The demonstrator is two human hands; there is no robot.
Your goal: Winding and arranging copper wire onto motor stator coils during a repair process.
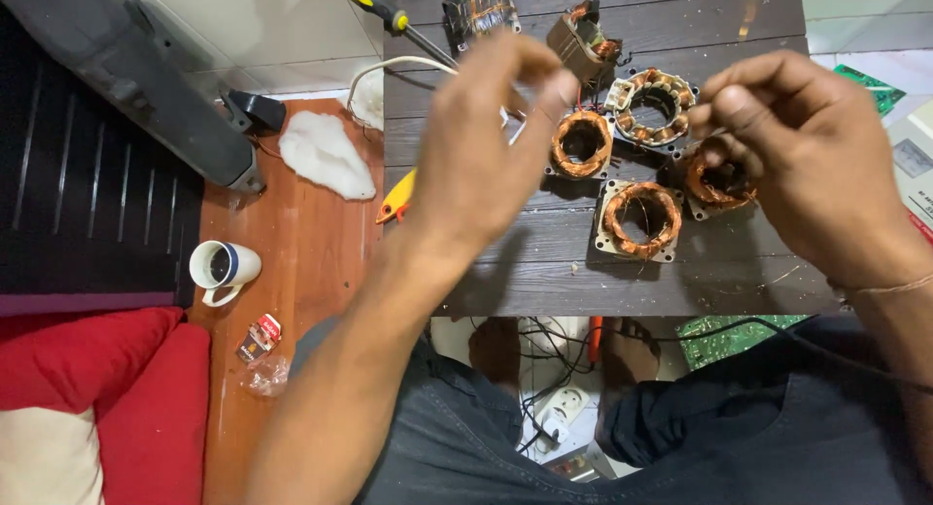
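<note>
My left hand (481,150) is raised over the dark slatted table (544,262), thumb and fingers pinched together. My right hand (812,150) hovers at the same height on the right, its fingertips also pinched. Anything thin between the fingers is not visible. Below and between my hands lie several copper-wound motor stators: one round (583,143), one with a pale frame (653,102), one on a square plate (641,218), and one partly under my right hand (717,182). Two small transformers (479,9) (583,40) sit at the far edge.
A yellow-and-black screwdriver (377,6) and a white cable (389,66) lie at the table's far left. A yellow-red tool (397,199) pokes out beside my left wrist. A cup (224,267), white wadding (326,153) and a small packet (259,338) rest on the brown surface. Green circuit boards (729,335) lie below.
</note>
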